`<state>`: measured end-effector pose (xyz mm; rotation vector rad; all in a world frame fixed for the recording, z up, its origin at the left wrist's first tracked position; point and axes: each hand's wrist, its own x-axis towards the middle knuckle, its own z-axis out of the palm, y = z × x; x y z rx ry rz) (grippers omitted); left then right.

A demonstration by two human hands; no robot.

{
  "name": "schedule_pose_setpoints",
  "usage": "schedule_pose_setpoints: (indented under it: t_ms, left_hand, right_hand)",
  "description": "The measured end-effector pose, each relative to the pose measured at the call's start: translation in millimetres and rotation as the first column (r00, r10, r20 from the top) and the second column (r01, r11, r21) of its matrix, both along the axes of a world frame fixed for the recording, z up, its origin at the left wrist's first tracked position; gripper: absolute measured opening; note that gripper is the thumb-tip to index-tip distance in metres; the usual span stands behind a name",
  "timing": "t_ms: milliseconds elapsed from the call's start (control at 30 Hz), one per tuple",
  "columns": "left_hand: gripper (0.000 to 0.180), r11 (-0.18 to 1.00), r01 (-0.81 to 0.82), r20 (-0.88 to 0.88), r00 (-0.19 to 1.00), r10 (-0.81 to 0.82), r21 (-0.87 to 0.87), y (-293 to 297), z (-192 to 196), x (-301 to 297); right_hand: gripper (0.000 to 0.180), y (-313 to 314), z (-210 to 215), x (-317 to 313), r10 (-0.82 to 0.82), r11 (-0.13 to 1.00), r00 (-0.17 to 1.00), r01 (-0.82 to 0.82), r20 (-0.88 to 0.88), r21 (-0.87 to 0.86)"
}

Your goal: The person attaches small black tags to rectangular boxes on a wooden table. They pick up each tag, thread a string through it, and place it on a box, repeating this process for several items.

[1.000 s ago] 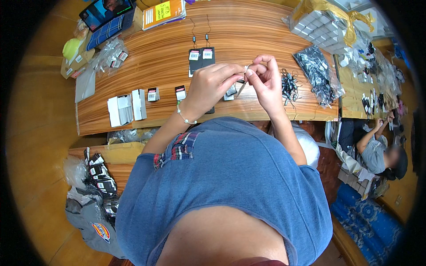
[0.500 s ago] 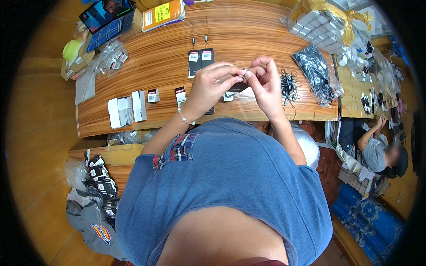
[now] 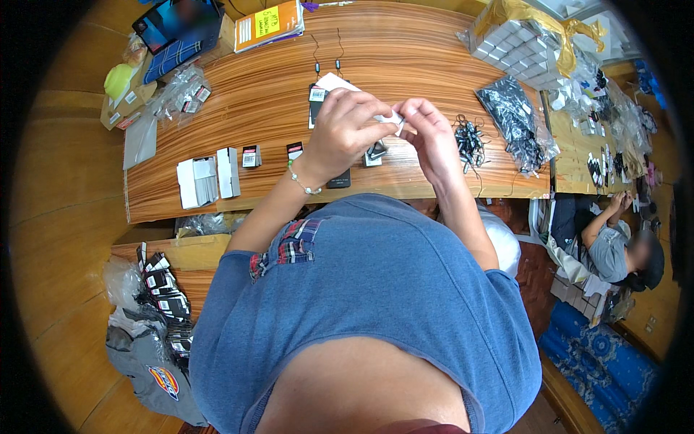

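Above the wooden table, my left hand point(image 3: 352, 129) is closed around a hang tag point(image 3: 335, 82), its white side showing past the knuckles and again between my hands. My right hand point(image 3: 431, 134) pinches at the tag's other end; a thin dark line shows there, too small to make out. Behind my left hand lies a black hang tag point(image 3: 316, 95) with a white label, its dark cord stretched away from me. Below my hands are a small stack of labels point(image 3: 372, 160) and a black card point(image 3: 339, 179), partly covered by my wrist.
At right sit a pile of black cords point(image 3: 470, 142) and a plastic bag of cords point(image 3: 512, 108). White card stacks point(image 3: 197, 183) and a label stack point(image 3: 251, 156) stand at left. Farther off are white boxes point(image 3: 513, 47) and notebooks point(image 3: 269, 27). A co-worker point(image 3: 613, 242) sits at right.
The tag between my hands has turned from its dark side to its white side and now sticks out behind my left hand. My left hand has rolled over, and my right fingers have shifted slightly.
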<state>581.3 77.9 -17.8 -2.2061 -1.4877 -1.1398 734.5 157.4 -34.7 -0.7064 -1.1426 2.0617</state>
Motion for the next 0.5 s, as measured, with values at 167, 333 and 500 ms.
schedule_pose_setpoints:
  t_ms: [167, 333, 500]
  left_hand:
    - [0.013, 1.000, 0.000, 0.075, 0.997, 0.002, -0.021, -0.1, -11.9, -1.9]
    - [0.007, 0.937, 0.159, 0.645, 0.759, 0.085, -0.311, -5.3, -15.0, 5.2]
    - [0.011, 0.915, 0.317, 0.812, 0.583, 0.019, -0.248, -1.5, -19.9, 8.0]
  right_hand:
    - [0.008, 31.5, -3.1, 11.8, -0.095, 0.991, 0.933, 0.056, -0.346, -0.122]
    - [0.010, 40.9, 2.9, 17.0, 0.045, 0.949, 0.741, -0.241, -0.670, -0.203]
    - [0.011, 35.7, 1.5, 4.9, -0.012, 0.806, 0.507, -0.505, -0.862, -0.308]
